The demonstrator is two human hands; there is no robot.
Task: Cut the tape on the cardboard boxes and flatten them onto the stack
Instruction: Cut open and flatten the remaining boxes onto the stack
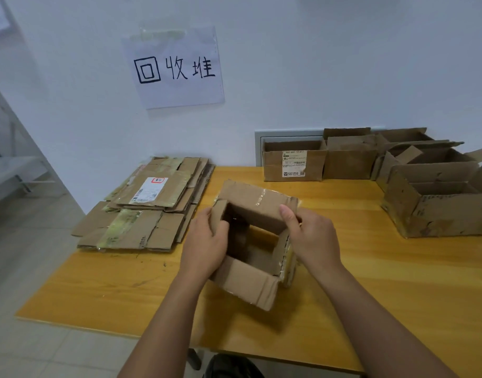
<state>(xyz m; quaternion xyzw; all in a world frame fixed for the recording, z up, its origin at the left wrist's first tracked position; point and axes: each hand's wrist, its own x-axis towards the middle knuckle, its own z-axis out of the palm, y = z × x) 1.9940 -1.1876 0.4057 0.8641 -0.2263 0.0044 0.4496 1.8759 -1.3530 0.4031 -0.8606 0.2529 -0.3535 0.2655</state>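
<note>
A small open cardboard box (250, 285) stands in the middle of the wooden table (111, 285), its flaps spread and clear tape on the far flap. My left hand (204, 241) grips the box's left wall, fingers curled over the edge. My right hand (310, 236) holds the right wall, with the thumb pressed on the far flap. A stack of flattened boxes (147, 208) lies at the table's far left corner. No cutting tool is in view.
Several open cardboard boxes (294, 162) stand along the wall at the back right, with a bigger one (439, 203) near the right edge. A paper sign (174, 69) hangs on the wall. The table's left and near edges drop to a tiled floor.
</note>
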